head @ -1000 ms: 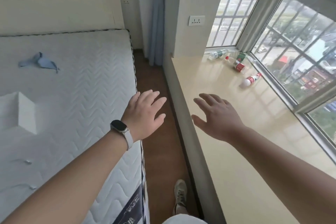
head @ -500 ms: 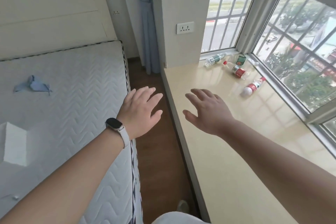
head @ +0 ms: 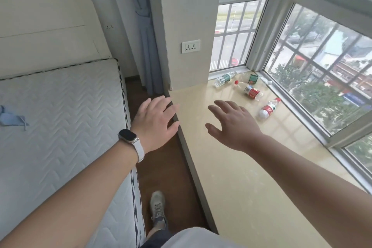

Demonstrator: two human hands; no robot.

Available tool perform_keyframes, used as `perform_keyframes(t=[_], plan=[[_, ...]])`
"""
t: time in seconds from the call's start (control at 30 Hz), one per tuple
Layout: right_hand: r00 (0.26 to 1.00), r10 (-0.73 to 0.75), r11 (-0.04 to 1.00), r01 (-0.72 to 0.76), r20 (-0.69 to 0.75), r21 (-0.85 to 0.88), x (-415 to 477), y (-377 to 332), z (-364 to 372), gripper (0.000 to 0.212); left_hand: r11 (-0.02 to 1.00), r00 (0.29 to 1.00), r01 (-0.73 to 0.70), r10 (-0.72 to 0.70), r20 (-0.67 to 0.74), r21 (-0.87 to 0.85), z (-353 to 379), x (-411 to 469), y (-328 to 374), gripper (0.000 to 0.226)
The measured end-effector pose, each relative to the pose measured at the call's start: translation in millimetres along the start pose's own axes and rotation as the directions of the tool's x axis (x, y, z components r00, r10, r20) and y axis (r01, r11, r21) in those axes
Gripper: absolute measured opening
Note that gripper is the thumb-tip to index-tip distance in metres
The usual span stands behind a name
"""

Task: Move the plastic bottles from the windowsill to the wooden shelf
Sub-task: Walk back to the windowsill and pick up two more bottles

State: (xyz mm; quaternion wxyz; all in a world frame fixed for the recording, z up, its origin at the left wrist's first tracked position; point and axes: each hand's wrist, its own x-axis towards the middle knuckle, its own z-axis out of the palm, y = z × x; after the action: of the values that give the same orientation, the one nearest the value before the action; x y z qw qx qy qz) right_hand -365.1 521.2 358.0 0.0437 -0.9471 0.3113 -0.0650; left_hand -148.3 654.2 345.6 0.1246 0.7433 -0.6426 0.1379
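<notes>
Shoe (head: 158, 210): grey, on brown wood floor (head: 171, 177) in the gap btwn bed & sill.
Mattress (head: 60, 127): white quilted, left side; blue cloth (head: 11, 116) lying on it nr left edge.
Left hand (head: 156, 122): palm down, fingers spread, empty; hangs over floor gap w/ fingertips at sill's near corner. Watch (head: 128, 139) w/ white strap on wrist.
Right hand (head: 234, 125): palm down over windowsill (head: 241, 187), fingers apart & slightly curled, holding nothing; well short of the bottles.
Nearest bottle (head: 268, 109): red label, red cap, lying on its side on sill, just beyond & right of right hand, nr window frame.
2nd bottle (head: 249, 90): red label, red cap, on its side, further back.
Green-label bottle (head: 225, 78): on its side, by the pillar base at far end of sill.
Corner bottle (head: 255, 79): green label, looks crumpled, in far corner; cap end hard to make out.
Socket (head: 190, 46): white, on pillar above sill.
Curtain (head: 145, 36): blue-grey, tied, left of pillar.
Headboard (head: 50, 26): cream, behind mattress.
</notes>
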Motion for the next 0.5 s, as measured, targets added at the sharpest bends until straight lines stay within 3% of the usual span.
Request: perform_keyframes(t=[0.23, 0.5], plan=[[0.998, 0.07, 0.994, -0.07, -0.003, -0.088, 88.5, -5.8, -3.2, 0.07, 0.998, 0.999, -0.041, 0.04, -0.026, -0.044, 23.7, 73.5, -78.2, 0.045], [0.991, 0.132, 0.983, -0.129, 0.016, -0.131, 204.4, -31.6, 10.9, 0.064, 0.993, 0.997, -0.063, 0.066, 0.029, -0.096, 48.1, 143.2, -185.3, 0.049]])
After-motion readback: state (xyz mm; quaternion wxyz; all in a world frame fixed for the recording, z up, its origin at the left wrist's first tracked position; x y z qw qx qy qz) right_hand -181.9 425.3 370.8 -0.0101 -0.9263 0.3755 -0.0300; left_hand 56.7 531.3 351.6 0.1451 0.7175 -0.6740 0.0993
